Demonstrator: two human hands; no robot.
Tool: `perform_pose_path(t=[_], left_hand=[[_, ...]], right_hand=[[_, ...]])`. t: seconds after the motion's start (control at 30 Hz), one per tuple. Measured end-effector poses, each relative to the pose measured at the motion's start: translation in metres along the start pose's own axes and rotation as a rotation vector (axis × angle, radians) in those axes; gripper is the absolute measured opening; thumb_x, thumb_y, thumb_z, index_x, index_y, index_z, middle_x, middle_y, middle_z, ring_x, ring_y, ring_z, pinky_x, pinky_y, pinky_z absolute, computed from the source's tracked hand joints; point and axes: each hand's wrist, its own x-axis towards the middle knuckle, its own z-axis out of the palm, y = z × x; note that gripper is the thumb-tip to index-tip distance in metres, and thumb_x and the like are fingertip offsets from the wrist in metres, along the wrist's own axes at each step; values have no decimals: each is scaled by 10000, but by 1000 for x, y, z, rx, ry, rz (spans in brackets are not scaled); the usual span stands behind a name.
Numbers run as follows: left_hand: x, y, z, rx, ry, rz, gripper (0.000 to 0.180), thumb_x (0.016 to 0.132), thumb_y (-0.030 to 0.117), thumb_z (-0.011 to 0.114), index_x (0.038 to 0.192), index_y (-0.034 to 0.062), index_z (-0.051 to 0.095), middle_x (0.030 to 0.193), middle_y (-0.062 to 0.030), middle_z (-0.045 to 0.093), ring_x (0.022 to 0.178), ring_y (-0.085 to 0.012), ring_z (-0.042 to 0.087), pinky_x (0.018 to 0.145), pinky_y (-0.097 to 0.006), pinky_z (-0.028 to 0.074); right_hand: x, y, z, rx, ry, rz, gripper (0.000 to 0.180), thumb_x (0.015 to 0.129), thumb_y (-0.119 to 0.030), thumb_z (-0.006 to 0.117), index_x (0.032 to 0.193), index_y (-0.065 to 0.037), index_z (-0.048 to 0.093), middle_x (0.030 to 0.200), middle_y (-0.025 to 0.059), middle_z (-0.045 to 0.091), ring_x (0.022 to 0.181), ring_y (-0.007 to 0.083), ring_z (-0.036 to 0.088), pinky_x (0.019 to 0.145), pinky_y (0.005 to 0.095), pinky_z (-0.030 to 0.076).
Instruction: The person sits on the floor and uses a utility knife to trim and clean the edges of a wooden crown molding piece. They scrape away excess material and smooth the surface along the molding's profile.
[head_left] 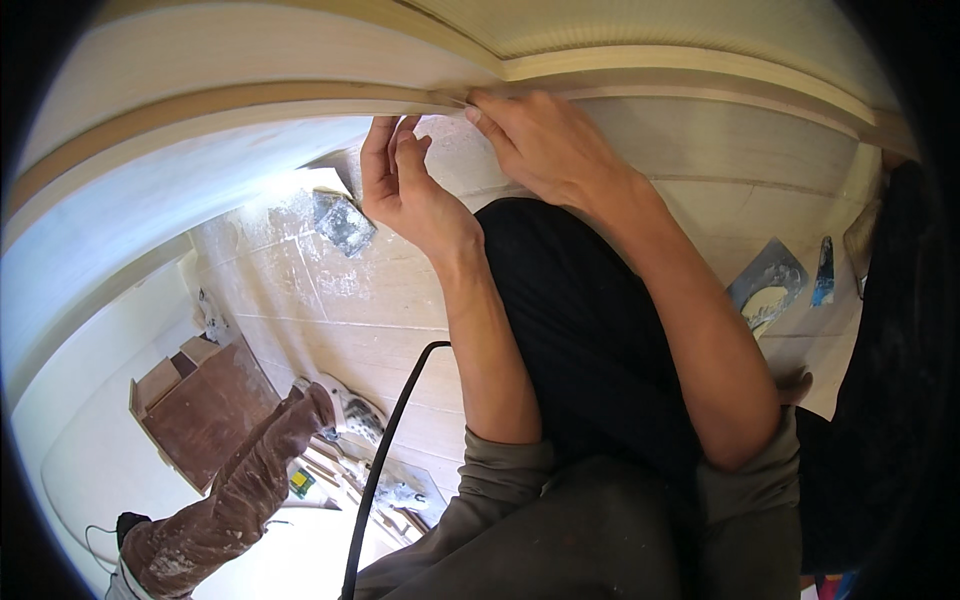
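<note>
A long pale wooden trim [300,97] runs across the top of the head view, bending at a corner near the middle. My right hand [560,145] is closed in a pinch at this corner, with a thin pale strip [452,99] at its fingertips; what kind of strip it is I cannot tell. Just left of it, my left hand [418,195] is raised with its fingers apart, some stretched up and others bent. Its fingertips reach the trim's lower edge, and I see nothing held in it.
A plaster-smeared square plate [344,224] lies on the tiled floor [390,290]. At right are a filling blade [768,285] with putty and a narrow scraper [824,270]. Lower left, another person's dusty trouser leg [235,480] stretches beside a brown wooden box [205,415]. A black bar [385,455] curves nearby.
</note>
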Motion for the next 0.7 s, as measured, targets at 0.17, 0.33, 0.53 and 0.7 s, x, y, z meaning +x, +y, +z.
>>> perform_pose_path(t=[0.17, 0.33, 0.53, 0.7], left_hand=[[0, 0, 0, 14, -6, 9, 317, 954, 24, 518, 1249, -14, 630, 1234, -145, 649, 1134, -236, 630, 901, -333, 452], [-1, 0, 0, -8, -3, 0, 321, 950, 13, 525, 1253, -12, 628, 1236, -142, 648, 1134, -233, 628, 901, -335, 448], [-2, 0, 0, 8, -11, 15, 324, 954, 19, 522, 1260, -13, 623, 1228, -139, 653, 1127, -230, 631, 899, -334, 448], [-2, -1, 1, -9, -5, 15, 323, 948, 15, 530, 1255, -17, 624, 1220, -138, 657, 1122, -227, 633, 895, -333, 450]], right_hand=[[6, 1, -16, -70, -91, -32, 248, 986, -252, 541, 970, -37, 664, 780, 232, 684, 783, 446, 672, 739, 522, 539], [8, 2, -22, -109, -130, -28, 252, 982, -263, 534, 983, -54, 675, 809, 218, 694, 804, 425, 678, 765, 516, 537], [8, 3, -23, -88, -145, -32, 261, 989, -270, 527, 991, -54, 673, 806, 216, 693, 804, 423, 677, 767, 518, 532], [7, 5, -24, -67, -131, -48, 255, 991, -269, 529, 986, -53, 664, 807, 216, 692, 809, 426, 674, 772, 523, 530]])
